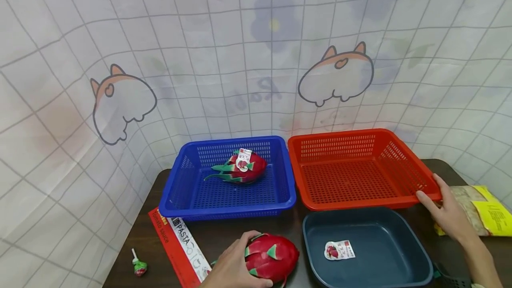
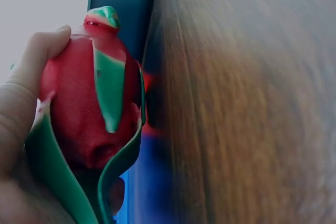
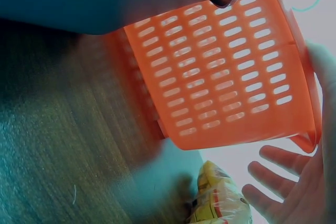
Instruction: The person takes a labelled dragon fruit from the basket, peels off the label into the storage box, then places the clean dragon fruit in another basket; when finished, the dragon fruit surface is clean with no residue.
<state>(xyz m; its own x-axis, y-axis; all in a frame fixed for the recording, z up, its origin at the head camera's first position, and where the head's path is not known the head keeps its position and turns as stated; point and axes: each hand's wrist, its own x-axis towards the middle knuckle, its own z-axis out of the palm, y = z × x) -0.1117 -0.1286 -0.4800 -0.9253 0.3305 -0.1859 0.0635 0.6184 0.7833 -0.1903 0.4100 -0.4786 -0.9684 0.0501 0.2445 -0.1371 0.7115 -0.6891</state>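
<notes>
My left hand (image 1: 237,265) grips a red dragon fruit (image 1: 276,256) with green scales, just above the table in the head view. The left wrist view shows the thumb along the fruit's side, with long green leaves near the palm. On the right, my right hand (image 1: 451,211) touches the front right corner of the orange-red basket (image 1: 400,202), thumb and forefinger at its rim. In the right wrist view, three fingers (image 3: 275,179) stretch out apart below that corner. Another dragon fruit (image 1: 256,168), with a white label, lies inside the blue basket (image 1: 224,211).
A dark teal tray (image 1: 380,252) holding a small label card (image 1: 339,250) stands before the orange-red basket. A red-and-white pasta box (image 1: 180,248) and a green-and-red lollipop (image 1: 139,266) lie left. A yellow bag (image 1: 486,212) lies right. A patterned cloth (image 1: 248,57) hangs behind.
</notes>
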